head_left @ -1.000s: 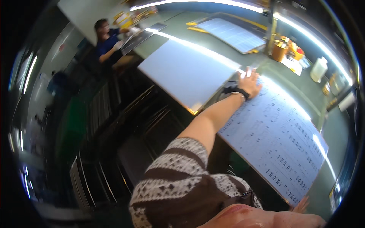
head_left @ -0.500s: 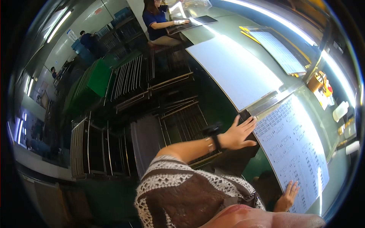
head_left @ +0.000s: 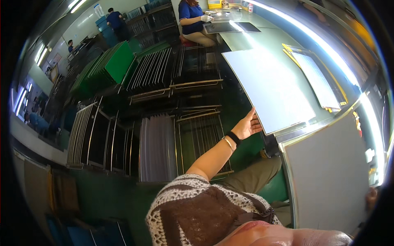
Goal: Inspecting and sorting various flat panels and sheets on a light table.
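My left hand [head_left: 248, 125] grips the near left corner of a large white panel [head_left: 277, 88], which lies on the light green bench [head_left: 230, 41]. A dark band and a pale bracelet circle the left wrist. Right of it, a large plain grey panel [head_left: 328, 168] with a pale rim fills the near part of the bench and appears tilted up. At the far edge of this panel, part of my right hand [head_left: 372, 197] shows, dark and close against it; most of its fingers are hidden.
A framed sheet with yellow edges [head_left: 316, 76] lies farther back. Wire racks of upright panels [head_left: 150, 71], green boards [head_left: 119, 63] and translucent sheets [head_left: 157, 147] stand at left. A seated co-worker [head_left: 192, 20] handles a dark panel [head_left: 232, 27]. A bright tube lamp [head_left: 312, 37] runs above the bench.
My left hand has moved from the printed panel's corner to the white panel's corner. At right, a plain grey face shows in place of the printed one. My view has shifted too.
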A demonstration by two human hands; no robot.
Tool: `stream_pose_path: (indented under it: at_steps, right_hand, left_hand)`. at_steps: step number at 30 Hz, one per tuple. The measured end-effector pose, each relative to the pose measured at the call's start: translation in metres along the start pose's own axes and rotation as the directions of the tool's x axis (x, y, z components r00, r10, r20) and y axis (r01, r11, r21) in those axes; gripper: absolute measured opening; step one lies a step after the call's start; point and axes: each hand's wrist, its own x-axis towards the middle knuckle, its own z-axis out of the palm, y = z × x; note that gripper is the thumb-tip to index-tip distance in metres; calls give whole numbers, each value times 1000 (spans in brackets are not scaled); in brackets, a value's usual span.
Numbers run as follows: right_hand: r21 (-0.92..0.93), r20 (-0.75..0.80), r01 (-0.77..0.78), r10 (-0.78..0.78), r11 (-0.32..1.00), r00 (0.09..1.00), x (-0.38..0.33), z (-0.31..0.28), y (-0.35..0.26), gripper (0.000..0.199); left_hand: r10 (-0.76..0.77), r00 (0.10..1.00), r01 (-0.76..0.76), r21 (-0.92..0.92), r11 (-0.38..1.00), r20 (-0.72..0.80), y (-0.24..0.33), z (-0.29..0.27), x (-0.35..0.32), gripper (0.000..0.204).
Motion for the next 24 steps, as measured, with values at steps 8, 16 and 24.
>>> stream_pose_path:
  at_steps: [8, 16, 24]
  right_hand:
    - [322, 148, -197, 157, 926, 977, 79, 96, 156, 29]
    - [53, 63, 78, -81, 996, 995, 91, 201, 39, 45]
    - [938, 84, 135, -589, 318, 804, 125, 314, -163, 82]
  left_hand:
    - [283, 941, -222, 293, 930, -185, -5, 6, 42, 29]
    - [294, 953, -300, -104, 948, -72, 25, 47, 5, 22]
    - [335, 892, -228, -336, 914, 304, 23, 88, -75, 45]
